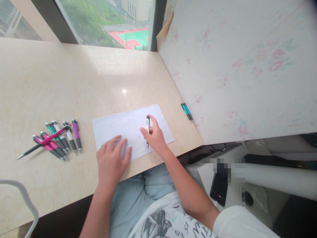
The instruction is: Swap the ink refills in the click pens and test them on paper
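Observation:
A white ballpoint pen (148, 124) with dark ends is gripped in my right hand (156, 135), its clicker end pointing away from me and its tip toward me. Beneath it lies a sheet of white paper (123, 124), with a line of small marks along its far edge. My left hand (112, 158) rests with fingers spread on the paper's near left part, holding nothing. Left of the sheet is a loose pile of several pens in pink, green, white and purple (76, 135), one pink pen (53, 136) lying across others.
Two blue-green pens (187, 112) lie against the flower-patterned wall (235, 66) on the right. A window (106, 23) is behind the marble-look tabletop (81, 79). A grey-white curved tube (28, 198) stands at the lower left. A dark phone (219, 188) lies below the table's right side.

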Action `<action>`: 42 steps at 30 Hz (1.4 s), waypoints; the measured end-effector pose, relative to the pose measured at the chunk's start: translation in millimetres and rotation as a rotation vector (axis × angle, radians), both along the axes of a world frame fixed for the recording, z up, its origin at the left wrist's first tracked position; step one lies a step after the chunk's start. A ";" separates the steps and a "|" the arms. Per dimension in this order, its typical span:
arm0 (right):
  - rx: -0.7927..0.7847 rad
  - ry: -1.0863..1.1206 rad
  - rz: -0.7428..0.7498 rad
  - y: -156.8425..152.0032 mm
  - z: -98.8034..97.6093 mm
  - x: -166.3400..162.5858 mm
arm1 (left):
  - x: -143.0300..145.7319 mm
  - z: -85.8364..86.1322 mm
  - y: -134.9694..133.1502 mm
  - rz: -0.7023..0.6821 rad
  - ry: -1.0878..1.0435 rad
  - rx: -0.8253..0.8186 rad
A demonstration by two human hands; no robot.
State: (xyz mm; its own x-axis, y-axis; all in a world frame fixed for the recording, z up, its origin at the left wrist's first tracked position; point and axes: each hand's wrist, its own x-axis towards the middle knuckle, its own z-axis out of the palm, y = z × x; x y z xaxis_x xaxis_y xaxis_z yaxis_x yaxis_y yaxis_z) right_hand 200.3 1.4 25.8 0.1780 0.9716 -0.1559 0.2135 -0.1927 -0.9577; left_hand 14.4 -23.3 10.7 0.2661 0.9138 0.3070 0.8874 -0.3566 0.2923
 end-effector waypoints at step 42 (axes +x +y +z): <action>-0.255 -1.340 -0.106 17.8 7.7 157.2 | -2.1 2.3 -3.1 -0.004 -0.020 -0.031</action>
